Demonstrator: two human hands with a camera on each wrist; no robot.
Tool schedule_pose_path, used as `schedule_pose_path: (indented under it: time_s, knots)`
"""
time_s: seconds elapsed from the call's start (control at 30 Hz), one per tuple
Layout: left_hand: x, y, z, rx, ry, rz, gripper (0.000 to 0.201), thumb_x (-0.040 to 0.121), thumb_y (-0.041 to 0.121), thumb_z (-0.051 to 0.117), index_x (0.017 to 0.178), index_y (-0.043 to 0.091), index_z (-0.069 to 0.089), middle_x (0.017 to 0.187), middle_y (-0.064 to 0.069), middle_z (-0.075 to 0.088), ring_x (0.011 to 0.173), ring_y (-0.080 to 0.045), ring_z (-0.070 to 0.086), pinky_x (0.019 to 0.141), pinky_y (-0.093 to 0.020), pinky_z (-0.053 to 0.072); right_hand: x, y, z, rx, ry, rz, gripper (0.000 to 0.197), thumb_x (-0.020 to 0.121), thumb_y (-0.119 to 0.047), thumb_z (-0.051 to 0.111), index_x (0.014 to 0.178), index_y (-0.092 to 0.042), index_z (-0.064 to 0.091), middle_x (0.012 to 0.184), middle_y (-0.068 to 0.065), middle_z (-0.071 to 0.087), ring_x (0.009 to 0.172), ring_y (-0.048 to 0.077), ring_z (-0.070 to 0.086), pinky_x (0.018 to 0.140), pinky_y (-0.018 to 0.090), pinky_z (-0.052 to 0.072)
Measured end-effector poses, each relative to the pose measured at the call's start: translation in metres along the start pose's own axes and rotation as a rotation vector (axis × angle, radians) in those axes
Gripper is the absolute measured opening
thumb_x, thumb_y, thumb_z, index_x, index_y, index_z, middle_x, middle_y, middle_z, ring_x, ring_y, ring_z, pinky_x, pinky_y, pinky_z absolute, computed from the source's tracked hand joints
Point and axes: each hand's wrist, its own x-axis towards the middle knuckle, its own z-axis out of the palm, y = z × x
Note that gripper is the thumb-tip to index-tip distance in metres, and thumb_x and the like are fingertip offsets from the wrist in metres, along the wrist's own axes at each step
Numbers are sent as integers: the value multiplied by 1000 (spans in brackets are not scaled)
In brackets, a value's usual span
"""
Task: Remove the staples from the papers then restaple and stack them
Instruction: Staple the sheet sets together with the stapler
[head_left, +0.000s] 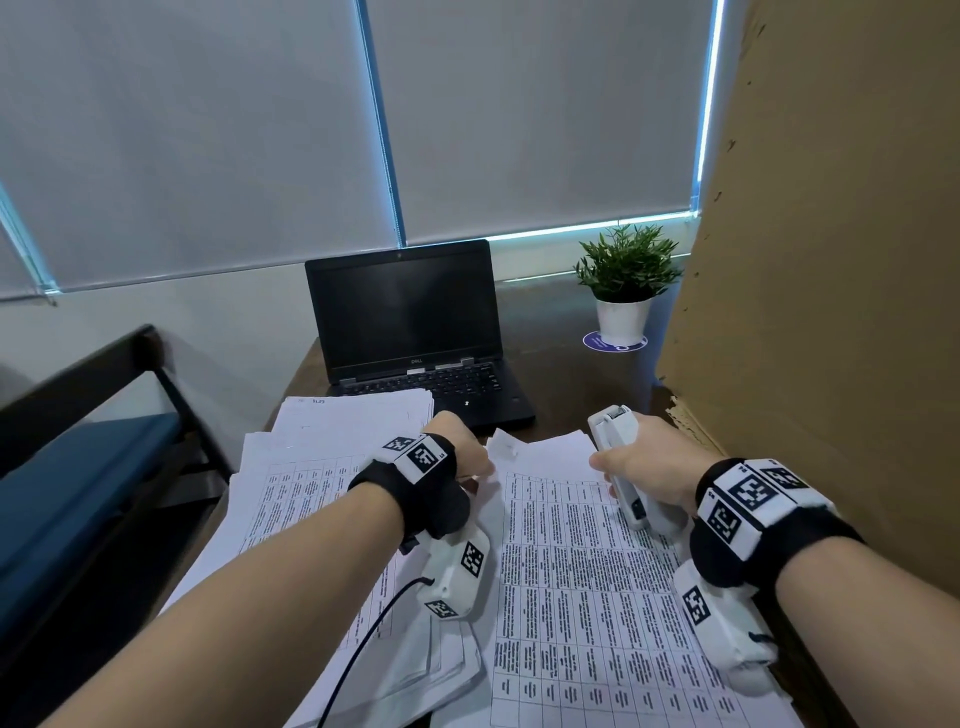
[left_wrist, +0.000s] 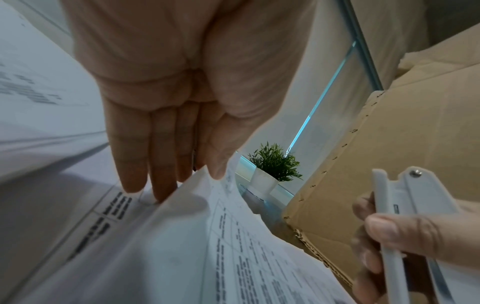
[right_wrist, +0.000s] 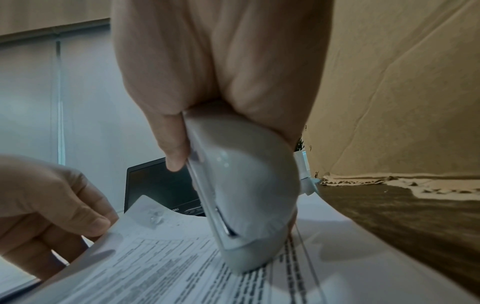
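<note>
**Corner raised, stapler waiting**

The left hand (head_left: 462, 457) pinches the top-left corner of the white printed sheets of table-filled paper (head_left: 597, 597), lifting it off the dark bench (head_left: 571, 384), probably to open a gap for a tool. The right hand (head_left: 649, 467) is wrapped around a pale grey plastic stapler (head_left: 615, 441), its heel resting on the page, seemingly parked until the corner is ready (that corner looks crumpled and pierced). More loose sheets (head_left: 322, 457) lie to the left, before a black laptop (head_left: 410, 332).

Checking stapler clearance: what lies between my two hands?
Only the lifted corner of the printed sheet, pinched by the left hand; the right hand holds the stapler. Head view.
</note>
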Motion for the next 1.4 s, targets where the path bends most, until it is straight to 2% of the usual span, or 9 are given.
schedule_pose_path:
  time_s: [0.17, 0.53, 0.63, 0.8, 0.97, 1.07, 1.2, 1.3, 1.4]
  knots:
    - [-7, -4, 2, 19, -33, -14, 36, 82, 29, 76, 101, -1, 71, 86, -6, 64, 79, -21, 62, 81, -30, 56, -2, 1, 1, 14, 9, -4, 16, 92, -18, 63, 103, -21, 53, 93, 12, 67, 75, 23, 64, 70, 34, 53]
    - [-17, -2, 8, 34, -3, 30, 18, 80, 14, 73, 92, 0, 70, 99, -13, 72, 92, -26, 70, 84, -40, 59, 0, -1, 2, -23, 19, -1, 17, 91, -19, 64, 105, -19, 54, 90, 10, 67, 72, 22, 65, 72, 37, 55]
    - [-16, -3, 8, 11, -13, 10, 17, 82, 17, 74, 85, 13, 59, 107, -12, 68, 102, -26, 67, 92, -39, 55, -1, 0, 2, -8, 11, 2, 18, 92, -19, 63, 106, -20, 53, 91, 11, 67, 73, 22, 65, 69, 36, 55]
    - [-18, -2, 8, -125, -34, -68, 49, 74, 20, 81, 115, 0, 64, 116, -16, 68, 106, -28, 67, 91, -40, 56, 0, 0, 2, 1, 10, 9, 21, 92, -19, 63, 110, -20, 52, 92, 11, 66, 73, 22, 65, 68, 36, 55]
    - [-24, 4, 0, -47, -79, -66, 49, 87, 30, 72, 122, -2, 61, 125, -11, 62, 112, -24, 61, 81, -26, 46, 1, 0, 2, -15, 10, 1, 21, 92, -20, 63, 110, -20, 52, 92, 10, 66, 73, 21, 64, 63, 32, 53]
    - [-31, 10, 2, 14, -115, -38, 51, 92, 29, 65, 132, -1, 54, 134, -11, 55, 119, -25, 56, 92, -29, 46, 2, 1, 2, 0, 11, 6, 21, 92, -19, 63, 110, -19, 52, 93, 11, 66, 73, 21, 64, 61, 30, 51]
    - [-41, 15, 5, 138, -74, 44, 46, 95, 41, 57, 124, 5, 61, 121, -8, 62, 94, -18, 60, 60, -17, 42, 2, 4, 2, 9, 21, 2, 19, 92, -19, 63, 108, -20, 52, 94, 11, 66, 75, 22, 65, 67, 34, 53]
    - [-40, 10, 12, 119, -103, 21, 49, 90, 40, 65, 124, 5, 60, 121, -4, 63, 107, -19, 63, 89, -24, 52, 1, 6, 3, 6, 45, -25, 17, 93, -21, 62, 107, -20, 53, 95, 7, 64, 80, 19, 62, 71, 33, 49]
    - [-41, 4, 14, -92, -101, 15, 42, 82, 30, 77, 117, 8, 67, 112, -7, 69, 104, -22, 66, 91, -37, 56, -4, 10, 4, 56, 105, -47, 16, 92, -20, 64, 103, -20, 52, 91, 2, 60, 78, 14, 56, 61, 27, 39]
